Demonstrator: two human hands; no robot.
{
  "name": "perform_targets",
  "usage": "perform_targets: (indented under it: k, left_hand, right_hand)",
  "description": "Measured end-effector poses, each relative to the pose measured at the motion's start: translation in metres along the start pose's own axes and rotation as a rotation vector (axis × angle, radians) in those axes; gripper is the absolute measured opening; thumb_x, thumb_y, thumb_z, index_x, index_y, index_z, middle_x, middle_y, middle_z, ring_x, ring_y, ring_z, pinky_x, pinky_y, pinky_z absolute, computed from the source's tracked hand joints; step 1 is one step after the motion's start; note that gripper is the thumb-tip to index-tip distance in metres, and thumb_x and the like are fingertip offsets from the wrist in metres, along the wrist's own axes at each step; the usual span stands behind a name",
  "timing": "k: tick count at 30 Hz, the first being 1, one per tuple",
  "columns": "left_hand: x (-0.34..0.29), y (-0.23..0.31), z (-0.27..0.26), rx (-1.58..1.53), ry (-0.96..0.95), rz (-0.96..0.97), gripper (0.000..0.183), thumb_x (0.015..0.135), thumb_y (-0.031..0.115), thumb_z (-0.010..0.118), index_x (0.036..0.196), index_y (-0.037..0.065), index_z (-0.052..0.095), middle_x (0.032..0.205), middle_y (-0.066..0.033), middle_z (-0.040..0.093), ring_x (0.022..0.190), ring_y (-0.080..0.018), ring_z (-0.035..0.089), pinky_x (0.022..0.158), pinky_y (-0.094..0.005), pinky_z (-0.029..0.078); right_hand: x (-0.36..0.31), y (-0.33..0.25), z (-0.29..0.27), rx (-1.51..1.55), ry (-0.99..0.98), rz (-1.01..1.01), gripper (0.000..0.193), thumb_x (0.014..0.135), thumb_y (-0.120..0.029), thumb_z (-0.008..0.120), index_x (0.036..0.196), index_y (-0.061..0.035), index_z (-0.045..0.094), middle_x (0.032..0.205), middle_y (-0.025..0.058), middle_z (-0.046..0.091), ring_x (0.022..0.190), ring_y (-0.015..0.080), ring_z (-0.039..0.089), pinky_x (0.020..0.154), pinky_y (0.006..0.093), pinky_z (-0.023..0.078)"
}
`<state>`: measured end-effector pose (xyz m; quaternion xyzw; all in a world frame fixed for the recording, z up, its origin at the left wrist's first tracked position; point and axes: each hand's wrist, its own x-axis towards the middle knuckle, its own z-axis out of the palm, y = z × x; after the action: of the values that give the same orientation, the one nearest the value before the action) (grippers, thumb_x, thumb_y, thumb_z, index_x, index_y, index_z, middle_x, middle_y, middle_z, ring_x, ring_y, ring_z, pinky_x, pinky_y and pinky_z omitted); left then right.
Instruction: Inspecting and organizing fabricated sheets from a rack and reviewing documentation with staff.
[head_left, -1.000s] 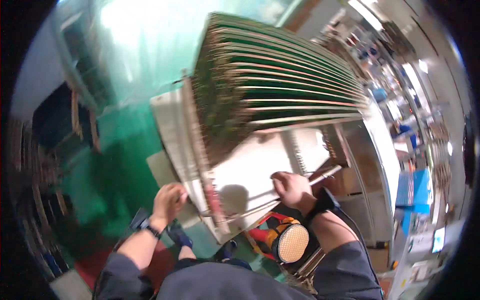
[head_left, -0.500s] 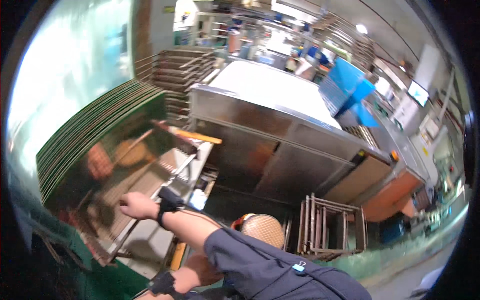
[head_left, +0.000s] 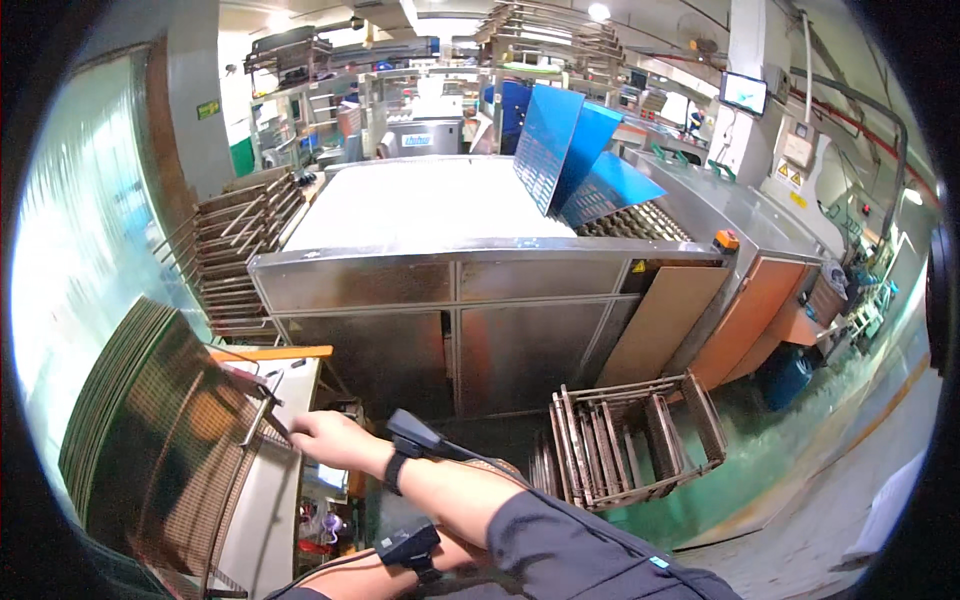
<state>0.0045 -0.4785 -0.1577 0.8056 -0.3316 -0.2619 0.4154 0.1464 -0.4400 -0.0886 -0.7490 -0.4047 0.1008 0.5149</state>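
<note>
My right hand (head_left: 335, 440) reaches left across the view, fingers curled, beside the metal bar (head_left: 255, 420) of a rack. Whether the fingers grip the bar or a small dark piece by it, I cannot make out. The rack holds a row of thin, dark green-edged panels (head_left: 110, 400) standing on edge, with a brown grid-patterned front face. It rests on a white tabletop (head_left: 265, 500). My left hand (head_left: 460, 552) is low in the view under my right forearm, its fingers hidden. Black devices are strapped to both wrists.
A long metal conveyor machine (head_left: 350, 275) with a white top stands ahead, with blue perforated sheets (head_left: 548, 140) leaning over its rollers. Rusty metal racks (head_left: 630, 450) stand on the green floor to the right. More racks (head_left: 245, 240) are stacked at the left. A plastic curtain (head_left: 90, 190) hangs beyond.
The view has swung left to right and levelled. My right hand has moved from in front of the panels to the rack's right-hand bar. My left forearm remains low.
</note>
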Motion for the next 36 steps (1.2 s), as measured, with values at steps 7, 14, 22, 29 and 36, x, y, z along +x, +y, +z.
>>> perform_targets:
  k: [7, 14, 22, 29, 36]
  left_hand:
    - [0.007, 0.001, -0.11, 0.613, -0.079, 0.026, 0.042, 0.094, 0.04, 0.061, 0.12, 0.007, 0.066, 0.101, -0.0206, 0.071, 0.096, -0.0391, 0.068, 0.088, -0.0479, 0.054]
    - [-0.177, -0.081, -0.243, 0.765, 0.915, -0.175, 0.043, 0.077, 0.01, 0.072, 0.119, 0.002, 0.063, 0.122, -0.0189, 0.063, 0.116, -0.0393, 0.057, 0.101, -0.0469, 0.045]
    - [-0.204, -0.167, -0.251, 0.174, 0.772, -0.401, 0.064, 0.084, 0.019, 0.07, 0.14, -0.001, 0.047, 0.129, -0.0254, 0.059, 0.12, -0.0415, 0.058, 0.105, -0.0437, 0.045]
    - [-0.207, -0.177, -0.238, 0.001, 0.913, -0.383, 0.056, 0.086, 0.015, 0.069, 0.137, -0.003, 0.051, 0.112, -0.019, 0.068, 0.103, -0.0288, 0.066, 0.093, -0.0375, 0.05]
    - [-0.212, -0.179, -0.238, 0.037, 0.923, -0.396, 0.053, 0.084, 0.017, 0.071, 0.132, -0.001, 0.055, 0.105, -0.0204, 0.07, 0.096, -0.0324, 0.07, 0.087, -0.0396, 0.053]
  right_hand:
    - [-0.08, 0.066, -0.085, 0.061, 0.273, 0.122, 0.034, 0.098, -0.026, 0.06, 0.125, -0.005, 0.065, 0.117, 0.0135, 0.071, 0.108, 0.0228, 0.068, 0.094, 0.0348, 0.053]
    - [-0.388, 0.231, -0.113, -0.434, 0.351, 1.215, 0.047, 0.093, -0.041, 0.055, 0.117, -0.0029, 0.068, 0.12, 0.0237, 0.067, 0.111, 0.0412, 0.063, 0.096, 0.0457, 0.051]
    - [-0.468, 0.226, -0.073, -0.504, 0.125, 1.415, 0.066, 0.084, -0.047, 0.062, 0.129, 0.001, 0.06, 0.122, 0.0259, 0.066, 0.116, 0.0403, 0.062, 0.099, 0.0453, 0.05]
    - [-0.202, 0.151, -0.061, -0.343, 0.162, 0.917, 0.046, 0.094, -0.035, 0.055, 0.129, -0.0051, 0.061, 0.115, 0.0245, 0.068, 0.109, 0.0409, 0.065, 0.095, 0.0469, 0.051]
    - [-0.152, 0.129, -0.061, -0.427, -0.024, 0.758, 0.049, 0.093, -0.034, 0.056, 0.133, -0.0061, 0.058, 0.122, 0.0232, 0.066, 0.114, 0.0392, 0.063, 0.099, 0.0456, 0.049]
